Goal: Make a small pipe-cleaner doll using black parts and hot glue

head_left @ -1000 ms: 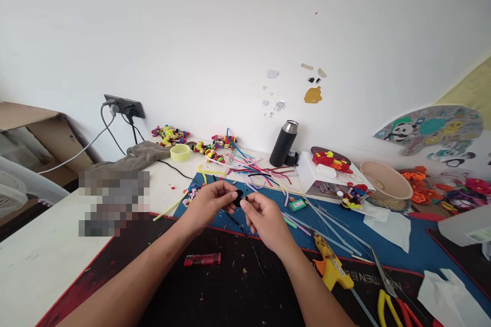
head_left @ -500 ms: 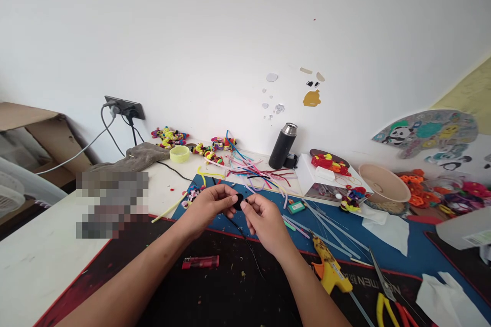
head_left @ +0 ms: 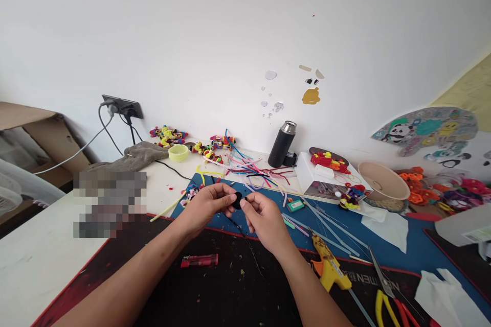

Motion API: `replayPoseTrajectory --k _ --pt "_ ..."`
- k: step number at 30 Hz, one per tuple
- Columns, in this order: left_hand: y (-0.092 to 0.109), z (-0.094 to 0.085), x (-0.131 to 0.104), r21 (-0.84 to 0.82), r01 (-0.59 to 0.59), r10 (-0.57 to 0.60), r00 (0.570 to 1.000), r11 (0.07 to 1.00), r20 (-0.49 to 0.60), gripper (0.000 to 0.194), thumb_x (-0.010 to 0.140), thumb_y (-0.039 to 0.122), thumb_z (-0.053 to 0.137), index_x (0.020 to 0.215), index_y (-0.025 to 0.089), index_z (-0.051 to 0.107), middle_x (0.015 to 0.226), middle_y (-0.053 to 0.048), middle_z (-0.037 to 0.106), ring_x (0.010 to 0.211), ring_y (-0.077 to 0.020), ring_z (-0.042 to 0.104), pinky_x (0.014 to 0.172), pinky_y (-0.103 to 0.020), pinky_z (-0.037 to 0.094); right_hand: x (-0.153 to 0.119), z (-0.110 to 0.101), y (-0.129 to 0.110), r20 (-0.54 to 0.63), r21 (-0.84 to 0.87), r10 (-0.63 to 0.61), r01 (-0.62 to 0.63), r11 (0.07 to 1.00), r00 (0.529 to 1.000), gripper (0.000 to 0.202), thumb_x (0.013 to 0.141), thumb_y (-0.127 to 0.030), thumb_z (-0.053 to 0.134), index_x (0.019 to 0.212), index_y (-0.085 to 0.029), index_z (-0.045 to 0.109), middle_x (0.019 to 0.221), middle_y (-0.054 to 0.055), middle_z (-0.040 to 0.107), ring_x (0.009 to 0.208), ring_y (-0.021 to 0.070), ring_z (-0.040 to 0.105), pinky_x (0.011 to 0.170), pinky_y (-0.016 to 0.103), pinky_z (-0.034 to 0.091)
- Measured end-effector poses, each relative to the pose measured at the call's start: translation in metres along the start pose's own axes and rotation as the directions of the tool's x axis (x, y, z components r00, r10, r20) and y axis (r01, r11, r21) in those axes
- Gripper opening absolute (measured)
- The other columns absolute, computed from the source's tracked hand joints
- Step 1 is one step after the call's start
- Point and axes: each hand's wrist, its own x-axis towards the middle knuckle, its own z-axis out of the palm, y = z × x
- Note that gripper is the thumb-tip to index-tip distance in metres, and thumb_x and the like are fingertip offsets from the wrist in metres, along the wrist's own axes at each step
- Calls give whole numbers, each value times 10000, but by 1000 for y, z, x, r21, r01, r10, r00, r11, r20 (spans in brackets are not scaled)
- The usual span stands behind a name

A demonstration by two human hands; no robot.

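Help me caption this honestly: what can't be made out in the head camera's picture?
Head view: the full outline of the black round piece, partly covered by the left hand.
Head view: what the right hand pinches, if anything; too small at its fingertips.
Head view: whatever lies under the pixelated patch, blurred out.
Head view: print on the green box, too small.

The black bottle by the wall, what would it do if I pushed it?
The black bottle would probably tip if pushed near the top, because it's tall and narrow. Once down, it might roll, since its body looks round. It likely won't squash easily: its shiny rim looks like metal.
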Motion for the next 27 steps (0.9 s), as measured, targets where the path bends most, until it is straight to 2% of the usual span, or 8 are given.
replayPoseTrajectory --k 14,27 --pt "2 1 0 -28 -4 3 1000 1000 -26 504 621 522 970 832 146 708 726 10 688 601 -116 629 599 -247 520 -3 2 1 56 3 -1 1 1000 998 261 978 -471 604 918 -217 616 588 -66 552 450 110 484 473 233 389" --pt "6 2 -4 -140 56 -58 998 989 -15 457 627 474 980 806 156 705 695 -2 672 632 -121 637 597 -224 511 -2 2 -2 13 5 6 -6 1000 1000 285 944 -489 635 872 -215 605 553 -72 521 448 113 463 471 237 376"
